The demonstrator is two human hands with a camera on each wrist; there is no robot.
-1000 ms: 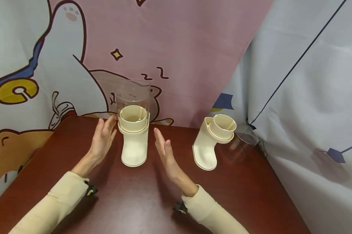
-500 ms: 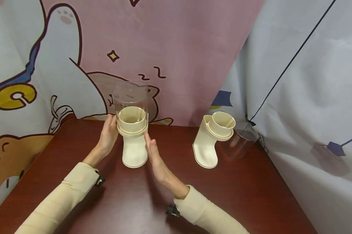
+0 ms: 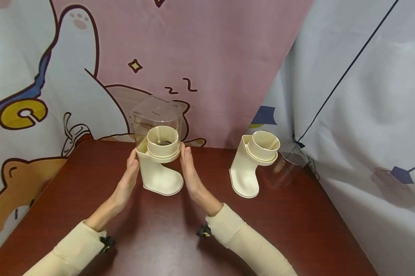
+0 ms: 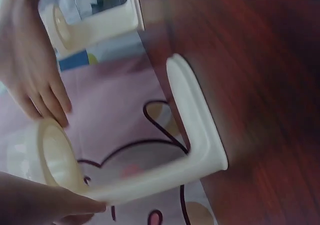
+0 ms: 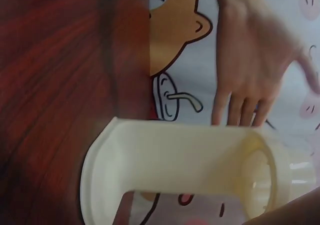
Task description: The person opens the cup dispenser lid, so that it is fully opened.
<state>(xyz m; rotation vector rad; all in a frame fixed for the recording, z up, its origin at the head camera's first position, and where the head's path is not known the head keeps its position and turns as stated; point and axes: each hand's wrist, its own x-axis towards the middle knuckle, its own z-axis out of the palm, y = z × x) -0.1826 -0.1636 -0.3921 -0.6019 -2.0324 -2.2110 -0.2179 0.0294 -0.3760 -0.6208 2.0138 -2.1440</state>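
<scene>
A cream plastic stand (image 3: 155, 174) with a rounded foot and a round collar (image 3: 163, 142) stands upright on the table, its foot angled to the right. Around and above the collar rises a clear container (image 3: 158, 109). My left hand (image 3: 124, 188) touches the stand's left side near the top, fingers straight. On the other side, my right hand (image 3: 193, 178) lies against the collar's edge, its fingers also extended. The left wrist view shows the right hand (image 4: 32, 60) beside the collar; in the right wrist view the left hand's (image 5: 247, 70) fingertips pass behind the stand (image 5: 170, 155).
To the right stands a similar cream stand (image 3: 243, 174). Behind it a clear container (image 3: 290, 165) sits near the table's right edge. The dark red table (image 3: 159, 237) meets a printed curtain (image 3: 221, 76) at the back and another curtain on the right.
Both hands have closed in from the sides until they touch the stand. It has turned with its clear container, so its foot now points to the right instead of toward me.
</scene>
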